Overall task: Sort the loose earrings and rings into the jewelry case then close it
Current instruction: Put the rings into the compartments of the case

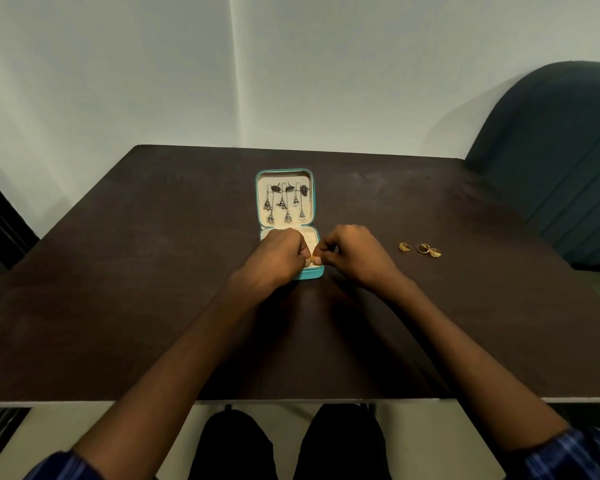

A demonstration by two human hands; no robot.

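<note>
The turquoise jewelry case [284, 174] is seen lying open on the dark brown table [153, 271], its lid folded back flat toward the wall. The earring half looks settled: silver drop earrings [284, 202] are hung in rows on the cream lining of the lid, little bell-shaped pendants dangling on thin chains from dark studs. The rings are judged to be the work in hand.

A small gold ring [311, 259] is held over the lower tray, right at its near edge. It is pinched between the fingertips of the left hand [278, 252] and the right hand [352, 252], both with fingers curled in tight and knuckles up, nearly touching each other. Whether it is yet being seated in the padding cannot be told; the tray's interior is mostly covered by the hands.

Three more gold rings [420, 249] are left loose on the table, well to the right of the case, in a short row. At least two show broad, filigree-patterned faces; the middle one appears plainer.

So one ring is in progress, three are waiting, and the case is yet to be closed. The table's surface is matte and faintly scuffed.
</note>
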